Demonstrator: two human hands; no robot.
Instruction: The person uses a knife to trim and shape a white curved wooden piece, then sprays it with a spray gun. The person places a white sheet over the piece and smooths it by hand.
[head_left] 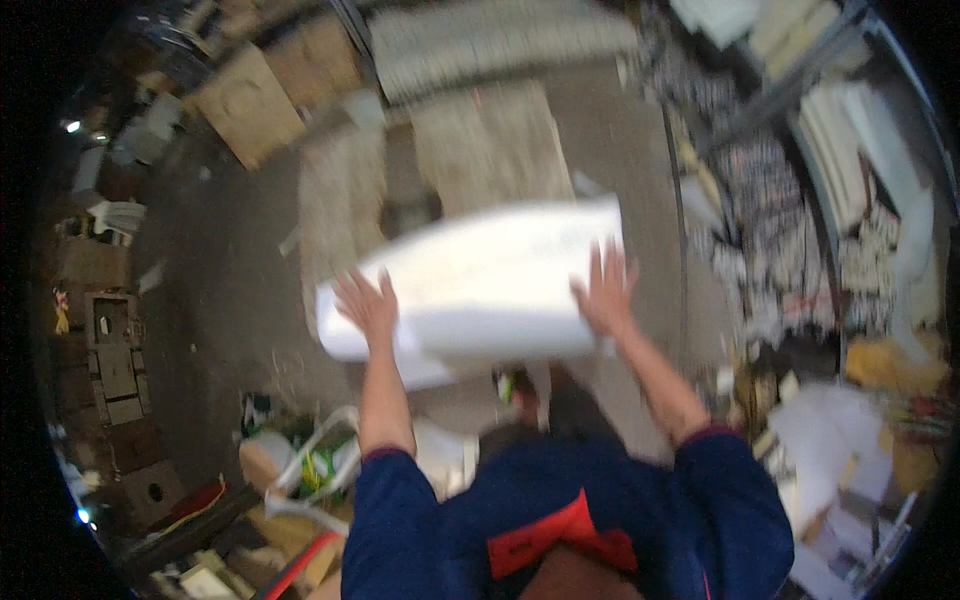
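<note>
A wide white sheet (470, 270), curved over like a loose roll, lies across in front of my body. It looks like thin foam or paper; the blur hides which. Near its left end my left hand (370, 305) rests with fingers spread. Toward the other end my right hand (607, 290) lies flat on it, fingers stretched out and pointing away from me. Neither hand is closed round an edge. A flap of the same white material (425, 372) shows below the roll on the near side.
Flat brown cardboard (490, 140) lies on the floor beyond the sheet. Stacked layered material (770, 210) fills racks at the right. A white chair-like frame (310, 450) stands at near left, and a wooden board (250, 105) leans at far left. White scraps (830, 430) lie at near right.
</note>
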